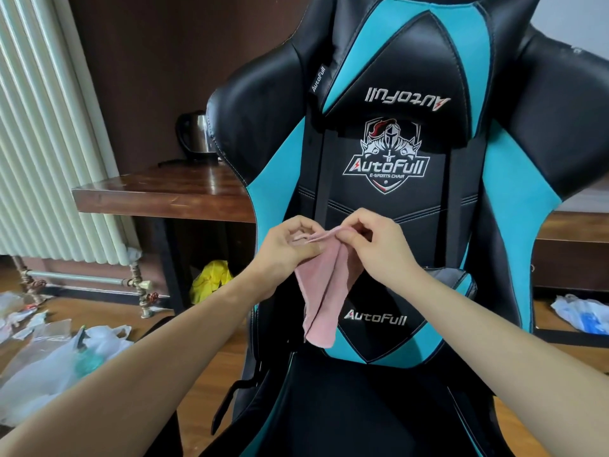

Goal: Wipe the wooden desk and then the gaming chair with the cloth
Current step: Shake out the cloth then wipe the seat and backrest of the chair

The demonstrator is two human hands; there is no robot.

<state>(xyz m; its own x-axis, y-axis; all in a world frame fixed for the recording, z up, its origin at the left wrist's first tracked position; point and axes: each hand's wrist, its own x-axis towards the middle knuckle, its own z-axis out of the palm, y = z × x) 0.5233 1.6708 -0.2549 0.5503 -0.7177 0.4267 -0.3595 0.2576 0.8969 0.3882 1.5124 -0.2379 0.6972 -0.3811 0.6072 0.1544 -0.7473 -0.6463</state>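
Both hands meet in front of the chair's backrest. The left hand [290,245] and the right hand [379,249] each pinch the top edge of a soft pink cloth [324,291], fingers curled round it. The cloth hangs folded before the black and teal leather gaming chair [389,196], its lower end over the lumbar cushion [379,328]. Behind the chair stands the dark brown wooden desk [171,189], with a black and steel kettle [194,136] near its back edge.
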